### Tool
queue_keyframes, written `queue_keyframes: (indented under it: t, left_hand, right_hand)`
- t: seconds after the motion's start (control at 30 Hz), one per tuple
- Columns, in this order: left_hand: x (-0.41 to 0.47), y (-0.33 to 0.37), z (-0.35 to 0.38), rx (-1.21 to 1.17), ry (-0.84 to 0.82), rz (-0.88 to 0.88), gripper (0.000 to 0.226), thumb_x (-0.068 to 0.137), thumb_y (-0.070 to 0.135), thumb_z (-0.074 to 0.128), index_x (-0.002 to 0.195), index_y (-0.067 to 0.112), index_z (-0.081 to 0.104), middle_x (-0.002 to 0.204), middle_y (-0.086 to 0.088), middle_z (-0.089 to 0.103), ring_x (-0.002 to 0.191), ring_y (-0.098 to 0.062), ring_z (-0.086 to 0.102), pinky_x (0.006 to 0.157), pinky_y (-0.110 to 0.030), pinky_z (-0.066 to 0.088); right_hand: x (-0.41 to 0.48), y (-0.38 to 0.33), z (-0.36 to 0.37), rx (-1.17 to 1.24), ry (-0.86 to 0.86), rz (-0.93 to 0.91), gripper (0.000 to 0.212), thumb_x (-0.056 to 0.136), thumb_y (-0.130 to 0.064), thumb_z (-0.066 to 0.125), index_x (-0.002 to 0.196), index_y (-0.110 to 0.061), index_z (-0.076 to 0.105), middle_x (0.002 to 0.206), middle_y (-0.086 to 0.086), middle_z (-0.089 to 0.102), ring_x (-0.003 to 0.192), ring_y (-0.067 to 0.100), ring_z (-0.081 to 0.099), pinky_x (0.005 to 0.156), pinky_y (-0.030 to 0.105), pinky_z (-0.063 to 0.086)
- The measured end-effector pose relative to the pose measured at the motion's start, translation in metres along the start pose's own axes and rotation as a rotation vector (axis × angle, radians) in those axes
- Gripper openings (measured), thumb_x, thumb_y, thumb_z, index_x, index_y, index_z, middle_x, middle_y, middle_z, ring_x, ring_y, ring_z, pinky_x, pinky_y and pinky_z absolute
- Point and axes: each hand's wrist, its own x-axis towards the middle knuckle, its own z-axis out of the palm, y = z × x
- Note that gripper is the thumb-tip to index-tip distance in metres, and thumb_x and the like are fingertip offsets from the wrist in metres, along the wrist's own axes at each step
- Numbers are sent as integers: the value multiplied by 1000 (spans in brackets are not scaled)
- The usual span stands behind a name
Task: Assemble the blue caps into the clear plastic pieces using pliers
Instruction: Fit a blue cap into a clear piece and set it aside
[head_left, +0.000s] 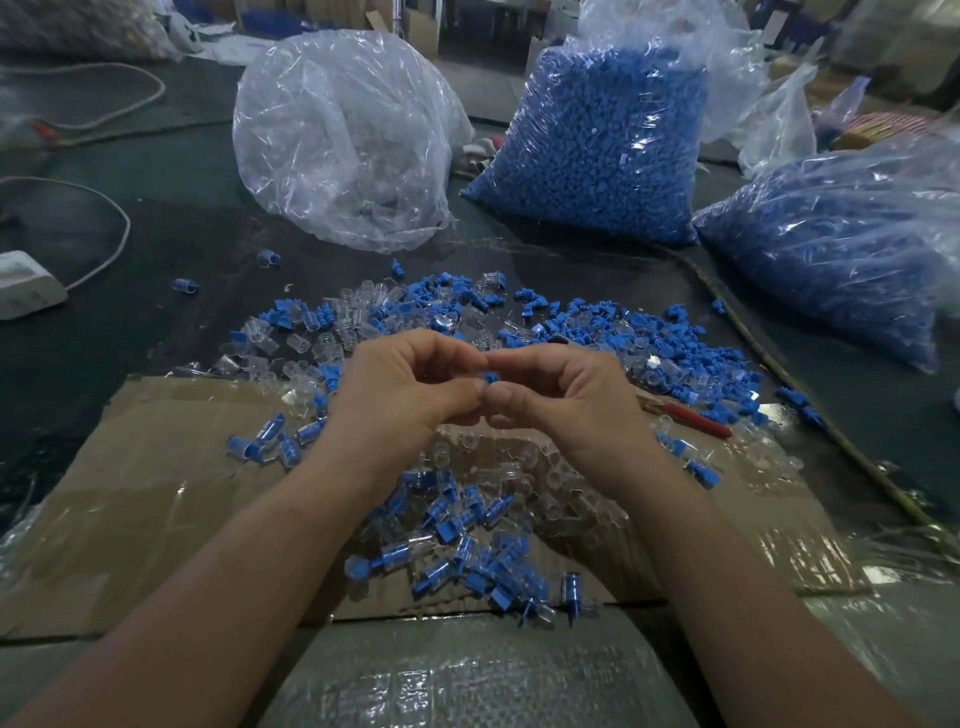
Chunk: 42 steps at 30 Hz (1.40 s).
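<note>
Blue plastic shows at the very centre of the grip: one cap (491, 376), pinched where the fingertips of both hands meet. The right hand (566, 400) closes thumb and forefinger on it. The left hand (400, 395) has its fingers curled and its thumb tip against the same spot. Whether a clear piece sits hidden inside that pinch I cannot tell.

By its look the cap is tiny, light and stiff, smooth enough to squirt out of a careless pinch. It is likely best held by its wide head, leaving the narrow end free to enter a clear piece. The clear pieces look thin-walled, so a hard squeeze might crack one.

Just right of the grip the pliers (693, 420) lie untouched, only a red handle showing. Below the grip, toward the person, joined pieces (457, 540) lie heaped on cardboard (156, 493). Beyond the grip spreads a loose pile (571, 322) of caps and clear pieces mixed together. Far beyond stand a clear bag (343, 140) and two blue bags (597, 150).
</note>
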Motion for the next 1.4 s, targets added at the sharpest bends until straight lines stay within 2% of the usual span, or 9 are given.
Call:
queue_keyframes:
  t: [0.37, 0.47, 0.6, 0.67, 0.8, 1.03, 1.2, 1.3, 1.4]
  left_hand:
    - [1, -1, 0, -80, -52, -127, 9, 76, -4, 63, 74, 5, 62, 58, -2, 68, 52, -11, 65, 49, -17, 51]
    - [3, 0, -3, -122, -64, -147, 9, 76, -5, 62, 73, 3, 62, 57, -5, 67, 50, -13, 63, 48, -18, 50]
    - [4, 2, -4, -164, -67, -178, 9, 72, -6, 63, 71, 2, 64, 55, -8, 66, 49, -14, 63, 46, -17, 50]
    - [3, 3, -3, -190, -74, -201, 9, 63, -2, 66, 71, 2, 64, 56, -10, 66, 48, -15, 63, 45, -17, 50]
    - [3, 5, -3, -220, -78, -210, 18, 52, 7, 66, 69, 2, 65, 57, -11, 67, 49, -16, 64, 44, -17, 50]
    - [3, 5, -3, -232, -95, -228, 19, 51, 7, 67, 69, 2, 65, 58, -11, 67, 49, -16, 64, 45, -18, 50]
    - [2, 4, -3, -237, -101, -233, 17, 52, 7, 67, 68, 3, 65, 58, -11, 66, 49, -16, 64, 45, -17, 50]
    - [3, 6, -5, -287, -132, -250, 8, 55, 4, 65, 62, 4, 68, 58, -13, 66, 51, -19, 65, 44, -18, 50]
    - [3, 7, -7, -336, -162, -271, 13, 53, 4, 57, 56, 6, 70, 59, -13, 64, 53, -21, 66, 45, -19, 51]
  right_hand:
    - [1, 6, -3, -30, 9, -42, 23, 64, -21, 66, 86, -21, 66, 72, -11, 70, 70, 9, 68, 63, 17, 53]
    - [1, 6, -2, -52, 2, -106, 25, 66, -20, 67, 91, -23, 67, 78, -12, 71, 76, 7, 67, 68, 16, 52]
    - [1, 7, -3, -111, -14, -197, 33, 72, -1, 68, 97, -23, 66, 87, -10, 69, 83, 10, 68, 74, 18, 52]
    - [1, 9, -5, -147, -1, -221, 35, 72, 4, 67, 94, -23, 66, 85, -13, 69, 83, 6, 67, 74, 16, 51]
    - [1, 10, -6, -182, 42, -278, 32, 70, -2, 69, 96, -21, 66, 77, -23, 68, 79, 0, 66, 70, 11, 49]
    - [0, 13, -7, -216, 88, -327, 33, 68, -3, 71, 100, -10, 65, 76, -20, 66, 76, 0, 66, 69, 13, 51]
    - [1, 15, -7, -232, 107, -334, 33, 68, -1, 71, 99, -11, 65, 72, -24, 66, 74, -2, 66, 67, 11, 50]
    - [1, 15, -8, -208, 117, -325, 31, 69, 0, 71, 96, -14, 67, 73, -19, 68, 74, 2, 67, 67, 14, 51]
    - [1, 14, -8, -222, 135, -326, 31, 69, -1, 71, 97, -13, 66, 78, -15, 68, 75, 5, 68, 68, 16, 53]
